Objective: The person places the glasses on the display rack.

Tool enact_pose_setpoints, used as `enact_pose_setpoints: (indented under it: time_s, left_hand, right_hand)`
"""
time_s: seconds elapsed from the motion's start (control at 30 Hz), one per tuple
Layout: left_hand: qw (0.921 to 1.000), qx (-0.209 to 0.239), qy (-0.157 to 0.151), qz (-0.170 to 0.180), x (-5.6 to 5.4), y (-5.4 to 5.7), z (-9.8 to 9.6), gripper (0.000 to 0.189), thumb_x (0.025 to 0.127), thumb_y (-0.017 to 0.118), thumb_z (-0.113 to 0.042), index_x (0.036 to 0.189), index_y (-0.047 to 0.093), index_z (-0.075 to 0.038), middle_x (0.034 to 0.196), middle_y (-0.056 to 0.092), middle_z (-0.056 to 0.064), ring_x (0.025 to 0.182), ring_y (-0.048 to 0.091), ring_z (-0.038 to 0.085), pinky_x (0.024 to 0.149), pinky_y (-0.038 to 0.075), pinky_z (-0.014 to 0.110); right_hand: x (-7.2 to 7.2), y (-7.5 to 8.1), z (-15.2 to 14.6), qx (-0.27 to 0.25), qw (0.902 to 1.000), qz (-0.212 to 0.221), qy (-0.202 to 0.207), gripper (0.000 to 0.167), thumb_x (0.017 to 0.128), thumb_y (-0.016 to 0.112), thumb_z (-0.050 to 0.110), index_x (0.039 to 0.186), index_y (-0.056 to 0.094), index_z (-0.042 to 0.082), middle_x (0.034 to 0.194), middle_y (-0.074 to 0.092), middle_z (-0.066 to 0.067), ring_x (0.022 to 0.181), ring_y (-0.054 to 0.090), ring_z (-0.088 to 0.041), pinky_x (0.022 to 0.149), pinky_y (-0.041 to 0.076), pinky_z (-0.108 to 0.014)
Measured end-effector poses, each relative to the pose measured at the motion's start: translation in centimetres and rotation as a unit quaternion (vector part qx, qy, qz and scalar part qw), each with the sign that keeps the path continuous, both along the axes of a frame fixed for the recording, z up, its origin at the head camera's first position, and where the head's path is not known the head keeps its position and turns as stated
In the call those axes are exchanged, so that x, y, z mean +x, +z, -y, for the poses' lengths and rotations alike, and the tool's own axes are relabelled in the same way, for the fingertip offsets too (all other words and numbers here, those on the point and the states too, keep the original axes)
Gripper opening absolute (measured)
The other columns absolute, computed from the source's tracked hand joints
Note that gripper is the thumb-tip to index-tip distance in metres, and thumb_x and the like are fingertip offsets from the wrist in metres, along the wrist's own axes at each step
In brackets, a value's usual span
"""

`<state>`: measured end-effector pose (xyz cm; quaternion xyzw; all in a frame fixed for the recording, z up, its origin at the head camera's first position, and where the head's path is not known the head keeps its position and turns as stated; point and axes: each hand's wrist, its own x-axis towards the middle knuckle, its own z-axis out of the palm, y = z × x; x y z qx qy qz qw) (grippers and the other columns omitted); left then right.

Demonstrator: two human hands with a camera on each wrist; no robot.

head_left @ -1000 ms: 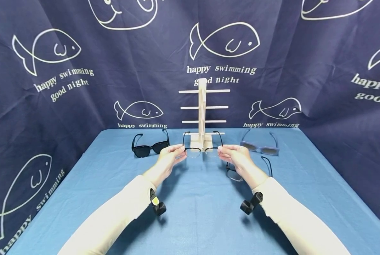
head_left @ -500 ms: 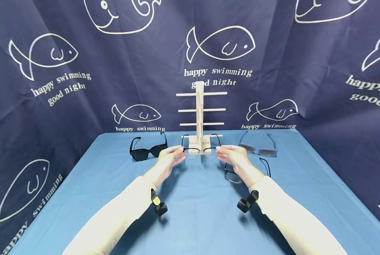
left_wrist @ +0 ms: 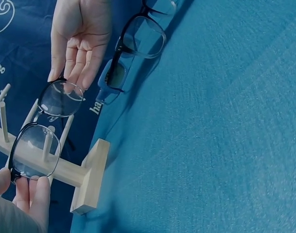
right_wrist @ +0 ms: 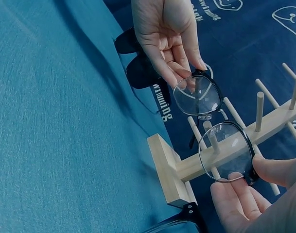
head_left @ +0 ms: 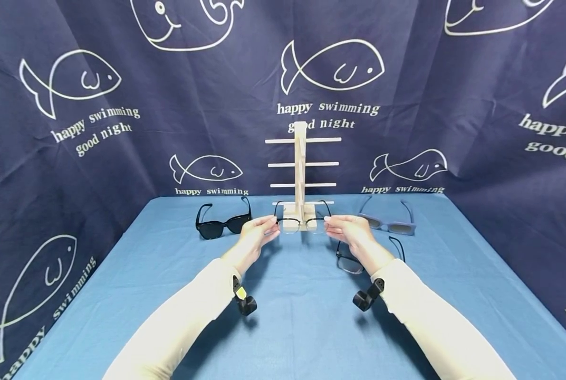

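Note:
My left hand [head_left: 254, 236] pinches one end of a pair of half-rim eyeglasses [head_left: 290, 226], with black upper rims and clear lenses. My right hand [head_left: 356, 237] pinches the opposite end. The glasses are held off the table, temples pointing away, in front of a wooden eyewear stand [head_left: 299, 158]. Near the temple tips is the stand's lowest crossbar [head_left: 279, 202]; whether they touch cannot be told. Both wrist views show thumb and fingers at the frame's corners, the left hand [left_wrist: 28, 199] in its own wrist view and the right hand [right_wrist: 240, 194] in its own.
Black sunglasses [head_left: 211, 230] lie on the blue cloth [head_left: 292, 327] left of the stand. To the right are blue-framed sunglasses [head_left: 400, 228] and, partly behind my right wrist, black-framed clear eyeglasses [head_left: 351, 265]. A dark fish-print curtain [head_left: 121, 174] hangs behind.
The half-rim glasses have risen slightly against the stand's base, still gripped by both hands. My left wrist has shifted a little right. The head view has tilted slightly.

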<state>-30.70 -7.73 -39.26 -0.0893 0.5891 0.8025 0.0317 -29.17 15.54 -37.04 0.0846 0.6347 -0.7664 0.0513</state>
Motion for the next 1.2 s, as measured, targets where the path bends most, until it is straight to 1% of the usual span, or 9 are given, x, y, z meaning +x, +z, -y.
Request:
enact_pose_setpoints:
  time_s: [0.13, 0.33, 0.5, 0.73, 0.8, 0.87, 1.0, 1.07, 1.2]
  left_hand:
    - [1.0, -0.002, 0.003, 0.0, -0.2, -0.2, -0.1, 0.031, 0.093, 0.062, -0.001, 0.122, 0.06, 0.01, 0.081, 0.066, 0.001, 0.091, 0.067, 0.022, 0.085, 0.061, 0.029]
    - [0.9999, -0.005, 0.01, 0.0, -0.4, -0.5, -0.3, 0.033, 0.094, 0.061, -0.002, 0.124, 0.057, 0.011, 0.077, 0.066, 0.0, 0.083, 0.066, 0.017, 0.087, 0.06, 0.031]
    - [0.9999, -0.006, 0.015, 0.004, -0.5, -0.7, -0.4, 0.035, 0.093, 0.062, -0.002, 0.125, 0.057, 0.011, 0.078, 0.066, 0.001, 0.08, 0.066, 0.015, 0.091, 0.059, 0.034]
    - [0.9998, -0.009, 0.015, 0.001, -0.7, -0.9, -0.3, 0.037, 0.093, 0.062, -0.003, 0.127, 0.055, 0.012, 0.079, 0.066, 0.003, 0.075, 0.066, 0.012, 0.098, 0.054, 0.04]
    - [0.9998, -0.01, 0.017, 0.003, -0.8, -0.9, -0.3, 0.036, 0.093, 0.061, -0.002, 0.126, 0.056, 0.011, 0.082, 0.067, 0.005, 0.076, 0.066, 0.012, 0.099, 0.054, 0.04]
    - [0.9997, -0.012, 0.019, 0.005, -0.8, -1.0, -0.3, 0.034, 0.093, 0.062, -0.002, 0.125, 0.057, 0.01, 0.09, 0.068, 0.011, 0.079, 0.066, 0.014, 0.099, 0.054, 0.039]
    - [0.9996, -0.013, 0.023, 0.006, -0.9, -1.1, -0.4, 0.033, 0.092, 0.063, -0.003, 0.123, 0.06, 0.009, 0.11, 0.066, 0.024, 0.085, 0.067, 0.018, 0.096, 0.056, 0.038]
    - [0.9996, -0.011, 0.026, 0.006, -1.0, -1.2, -0.4, 0.032, 0.092, 0.064, -0.003, 0.122, 0.06, 0.009, 0.113, 0.065, 0.026, 0.086, 0.067, 0.019, 0.095, 0.057, 0.037]
    - [0.9996, -0.008, 0.028, 0.004, -1.3, -1.3, -0.4, 0.033, 0.092, 0.063, -0.002, 0.123, 0.06, 0.009, 0.112, 0.065, 0.025, 0.085, 0.066, 0.017, 0.094, 0.058, 0.035]
  right_hand:
    - [-0.2, -0.1, 0.0, 0.006, 1.0, 0.003, -0.002, 0.038, 0.088, 0.066, -0.001, 0.123, 0.054, -0.014, 0.074, 0.071, 0.0, 0.07, 0.069, -0.01, 0.088, 0.059, -0.032]
    - [-0.5, -0.4, 0.0, 0.024, 0.9995, 0.013, -0.012, 0.036, 0.088, 0.068, 0.001, 0.12, 0.057, -0.011, 0.078, 0.071, -0.002, 0.075, 0.071, -0.013, 0.092, 0.057, -0.036]
    - [-0.7, -0.6, 0.0, 0.028, 0.9993, 0.017, -0.018, 0.031, 0.087, 0.069, 0.001, 0.115, 0.059, -0.009, 0.077, 0.071, -0.003, 0.076, 0.071, -0.015, 0.087, 0.059, -0.033]
    - [-1.1, -0.8, 0.4, 0.029, 0.9994, 0.008, -0.016, 0.038, 0.087, 0.067, 0.0, 0.12, 0.056, -0.014, 0.071, 0.069, -0.001, 0.072, 0.069, -0.013, 0.081, 0.061, -0.029]
    - [-1.1, -0.8, 0.4, 0.033, 0.9992, 0.012, -0.019, 0.037, 0.087, 0.067, 0.0, 0.12, 0.056, -0.013, 0.071, 0.068, 0.0, 0.071, 0.069, -0.012, 0.077, 0.062, -0.026]
    - [-1.1, -0.8, 0.5, 0.035, 0.999, 0.017, -0.023, 0.038, 0.087, 0.068, 0.0, 0.12, 0.056, -0.013, 0.071, 0.068, 0.0, 0.072, 0.069, -0.013, 0.076, 0.062, -0.026]
    - [-1.2, -0.8, 0.4, 0.042, 0.9983, 0.023, -0.031, 0.041, 0.086, 0.068, 0.001, 0.123, 0.055, -0.013, 0.072, 0.069, -0.001, 0.073, 0.069, -0.013, 0.081, 0.062, -0.029]
    - [-1.2, -0.8, 0.4, 0.042, 0.9983, 0.023, -0.033, 0.044, 0.086, 0.068, 0.001, 0.125, 0.053, -0.014, 0.074, 0.069, -0.001, 0.075, 0.069, -0.014, 0.085, 0.06, -0.031]
    - [-1.4, -0.7, 0.5, 0.042, 0.9982, 0.023, -0.036, 0.047, 0.086, 0.068, 0.0, 0.128, 0.051, -0.014, 0.072, 0.068, 0.0, 0.075, 0.069, -0.013, 0.088, 0.059, -0.033]
